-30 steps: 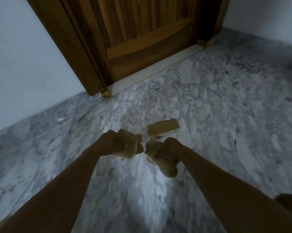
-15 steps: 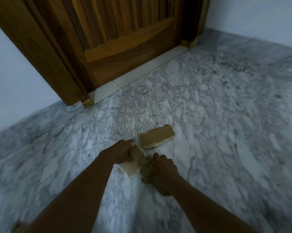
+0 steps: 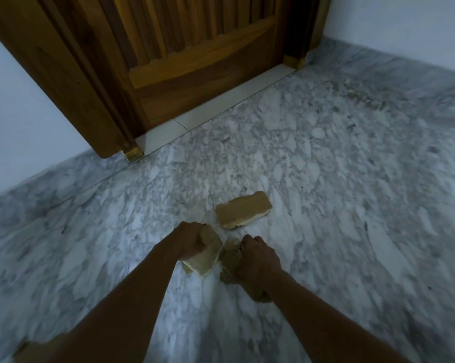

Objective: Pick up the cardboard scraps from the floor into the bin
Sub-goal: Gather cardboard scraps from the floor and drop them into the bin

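One flat cardboard scrap (image 3: 243, 209) lies on the marble floor (image 3: 339, 231), brown face up, with a pale torn edge along its near side. It lies just beyond both hands and neither hand touches it.

The left hand (image 3: 191, 241) is curled into a fist around a wad of cardboard pieces (image 3: 208, 254). The pieces stick out on the inner side of the fist, and their pale corrugated edges show at the bottom. The right hand (image 3: 257, 260) is also clenched, knuckles up, gripping a crumpled bunch of cardboard (image 3: 230, 258). Part of this bunch pokes out toward the left hand and part shows under the wrist. The two bundles sit just beside each other between the hands, and it is not clear whether they touch. Both forearms reach in from the bottom of the view and draw together toward the hands, which are low over the floor. Whether the held bundles rest on the floor cannot be told.

The floor is grey and white veined marble. Beyond the loose scrap a pale threshold strip (image 3: 221, 108) runs along the foot of a wooden door (image 3: 189, 48), which has vertical slats above a plain bottom rail. The door is set in a dark wooden frame (image 3: 71, 82). Light walls stand on either side, one at the left (image 3: 19, 127) and one at the far right (image 3: 404, 24).
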